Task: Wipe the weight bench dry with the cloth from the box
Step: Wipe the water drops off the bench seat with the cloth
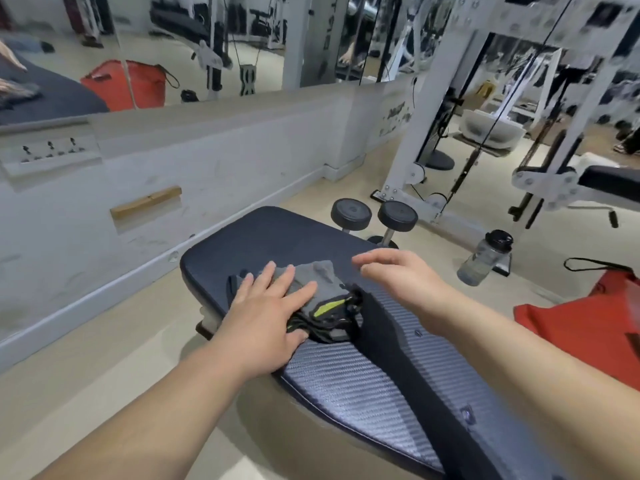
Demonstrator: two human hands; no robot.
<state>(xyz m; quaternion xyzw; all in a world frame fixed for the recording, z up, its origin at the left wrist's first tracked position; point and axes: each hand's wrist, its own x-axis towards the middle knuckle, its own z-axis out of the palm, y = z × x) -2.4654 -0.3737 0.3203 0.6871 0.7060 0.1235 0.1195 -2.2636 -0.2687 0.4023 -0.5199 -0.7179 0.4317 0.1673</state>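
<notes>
The crumpled grey cloth (313, 277) was pinned flat-palmed by the left hand (266, 313) against the dark padded weight bench (346, 372), seemingly for wiping pressure, while the right hand (398, 275) was held open, empty, above.

1. You get bright, even indoor light; shadows under your hands (270, 306) are soft.
2. The wide lens bends the wall and frame edges.
3. The background machines look smeared, perhaps from head motion.

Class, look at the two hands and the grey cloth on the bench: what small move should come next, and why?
Probably slide the left hand, lying flat on the crumpled grey cloth, toward the far end of the dark blue padded weight bench. That end is uncovered ahead of the cloth, while the open right hand hovers above, gripping nothing.
</notes>
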